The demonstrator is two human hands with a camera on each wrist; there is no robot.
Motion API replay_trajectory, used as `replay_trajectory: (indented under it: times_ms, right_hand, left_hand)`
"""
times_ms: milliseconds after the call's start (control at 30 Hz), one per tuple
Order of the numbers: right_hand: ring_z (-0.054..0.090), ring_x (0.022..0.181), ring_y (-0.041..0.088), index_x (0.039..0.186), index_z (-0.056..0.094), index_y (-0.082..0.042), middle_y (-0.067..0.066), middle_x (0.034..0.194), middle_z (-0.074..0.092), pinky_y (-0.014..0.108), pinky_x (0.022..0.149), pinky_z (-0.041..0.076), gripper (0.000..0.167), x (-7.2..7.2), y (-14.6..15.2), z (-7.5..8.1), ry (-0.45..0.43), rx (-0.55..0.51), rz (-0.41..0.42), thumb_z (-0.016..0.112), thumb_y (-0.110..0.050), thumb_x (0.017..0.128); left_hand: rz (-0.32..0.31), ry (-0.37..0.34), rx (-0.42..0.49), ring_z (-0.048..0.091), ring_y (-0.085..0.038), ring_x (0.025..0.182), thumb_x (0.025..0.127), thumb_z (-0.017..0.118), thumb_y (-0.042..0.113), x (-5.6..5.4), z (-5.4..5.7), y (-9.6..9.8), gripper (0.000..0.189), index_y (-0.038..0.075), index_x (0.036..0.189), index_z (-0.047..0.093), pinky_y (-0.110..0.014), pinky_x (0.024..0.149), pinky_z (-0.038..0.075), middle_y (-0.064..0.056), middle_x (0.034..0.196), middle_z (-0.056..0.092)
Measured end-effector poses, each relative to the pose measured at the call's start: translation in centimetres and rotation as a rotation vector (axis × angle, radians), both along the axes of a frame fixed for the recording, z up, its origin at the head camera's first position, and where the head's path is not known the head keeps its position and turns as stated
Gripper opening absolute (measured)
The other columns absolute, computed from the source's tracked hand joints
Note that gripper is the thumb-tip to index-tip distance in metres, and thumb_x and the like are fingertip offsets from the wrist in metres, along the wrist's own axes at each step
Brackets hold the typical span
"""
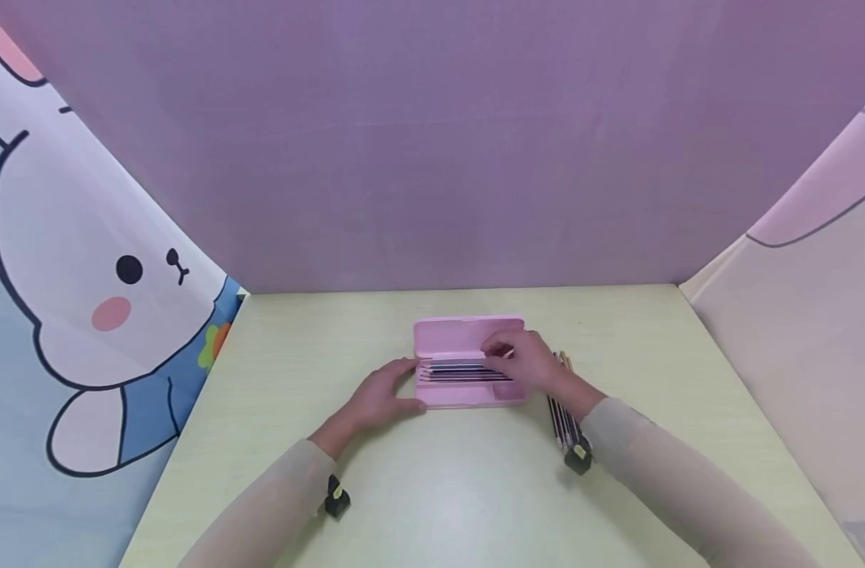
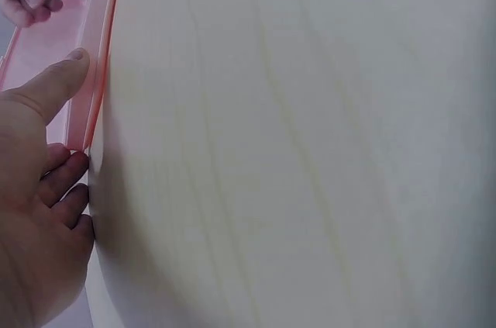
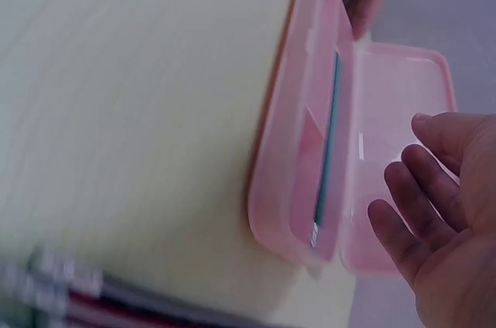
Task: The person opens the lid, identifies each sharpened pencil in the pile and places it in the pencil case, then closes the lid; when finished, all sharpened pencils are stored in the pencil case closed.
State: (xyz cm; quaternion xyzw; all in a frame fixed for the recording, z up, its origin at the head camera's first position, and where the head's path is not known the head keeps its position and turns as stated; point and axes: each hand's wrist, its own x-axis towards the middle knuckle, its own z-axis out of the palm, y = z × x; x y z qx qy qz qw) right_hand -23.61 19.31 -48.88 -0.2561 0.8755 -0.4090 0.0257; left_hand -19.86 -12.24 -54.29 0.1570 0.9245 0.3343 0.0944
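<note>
The desk (image 1: 319,331) runs broadly out at 9 o'clock to an edge along a printed sheet (image 1: 84,315); the left hand (image 1: 380,396) grips the case (image 1: 461,395) at its 9 o'clock end, thumb against the near corner and fingers about the end, touching it; the case lies open, its lid (image 1: 447,335) back at 12 o'clock, near the far desk edge and a purple wall (image 1: 432,158); a wide stretch of desk lies at 6 o'clock from its near rim; several pencils (image 1: 461,371) lie lengthwise inside, pale ends toward 9 o'clock; the right hand (image 1: 528,359) hangs over the 3 o'clock end, fingers loosely bent and released, with nothing between them; the pencils lie at about 9 o'clock from those fingers, and I cannot tell whether they touch; a bundle (image 1: 562,422) of more pencils lies near the case at 4 o'clock, partly hidden by the right forearm; past it the desk runs on to its 3 o'clock edge.
</note>
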Motion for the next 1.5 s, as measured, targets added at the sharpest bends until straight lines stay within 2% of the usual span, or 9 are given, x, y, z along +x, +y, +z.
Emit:
replay_trajectory:
  times_ms: [267,567,667,900,1167,1333,1500]
  right_hand:
    - [0.071,0.089,0.02,0.112,0.075,0.0,0.007,0.099,0.077,0.028,0.078,0.062,0.024,0.7,4.2,1.1,-0.005,-0.003,-0.083,0.078,-0.007,0.089]
    - [0.072,0.09,0.023,0.112,0.075,-0.007,0.007,0.098,0.076,0.025,0.074,0.06,0.022,1.5,9.0,1.2,-0.018,0.021,-0.204,0.078,-0.013,0.091]
    - [0.071,0.091,0.021,0.113,0.074,-0.007,0.006,0.099,0.076,0.024,0.073,0.059,0.022,1.9,10.3,0.9,-0.018,0.038,-0.229,0.078,-0.014,0.092]
    - [0.072,0.089,0.024,0.115,0.073,0.0,0.01,0.099,0.077,0.023,0.07,0.059,0.027,3.0,12.6,-0.3,-0.012,0.048,-0.252,0.078,-0.011,0.091]
    - [0.073,0.09,0.031,0.12,0.069,0.005,0.019,0.104,0.075,0.026,0.065,0.061,0.033,4.1,14.2,-1.2,-0.111,0.029,-0.268,0.077,-0.01,0.091]
    - [0.073,0.09,0.026,0.123,0.067,0.005,0.018,0.106,0.074,0.028,0.066,0.063,0.038,4.5,14.6,-2.0,-0.166,0.032,-0.279,0.077,-0.016,0.093]
    - [0.072,0.089,0.022,0.124,0.066,0.006,0.02,0.107,0.073,0.031,0.065,0.064,0.038,4.8,14.4,-3.0,-0.233,-0.014,-0.286,0.076,-0.013,0.092]
  left_hand:
    - [0.003,-0.009,-0.001,0.034,-0.033,0.152,0.082,0.084,0.046,-0.1,0.1,0.1,0.092,0.02,0.158,0.041,-0.055,0.125,0.027,-0.008,0.162,0.042]
    - [0.013,0.001,0.007,0.036,-0.032,0.152,0.081,0.085,0.046,-0.1,-0.3,0.0,0.09,0.021,0.156,0.044,-0.055,0.125,0.027,-0.007,0.161,0.044]
    - [0.022,0.0,0.013,0.037,-0.031,0.151,0.08,0.086,0.045,0.0,-0.5,-0.1,0.088,0.021,0.155,0.046,-0.053,0.125,0.028,-0.005,0.16,0.045]
    - [0.017,0.01,0.017,0.038,-0.03,0.15,0.079,0.087,0.045,0.0,-0.5,-0.1,0.087,0.021,0.153,0.047,-0.054,0.125,0.029,-0.004,0.159,0.047]
    - [0.012,0.016,0.007,0.038,-0.03,0.151,0.079,0.086,0.046,-0.1,-0.4,-0.2,0.089,0.02,0.154,0.046,-0.054,0.125,0.029,-0.005,0.16,0.046]
    - [0.015,0.014,0.007,0.037,-0.03,0.151,0.079,0.086,0.048,-0.2,-0.7,-0.2,0.09,0.021,0.154,0.046,-0.054,0.125,0.029,-0.004,0.16,0.045]
    - [0.019,0.011,0.015,0.037,-0.03,0.151,0.079,0.086,0.048,-0.1,-0.8,-0.2,0.09,0.022,0.154,0.046,-0.054,0.125,0.028,-0.004,0.161,0.045]
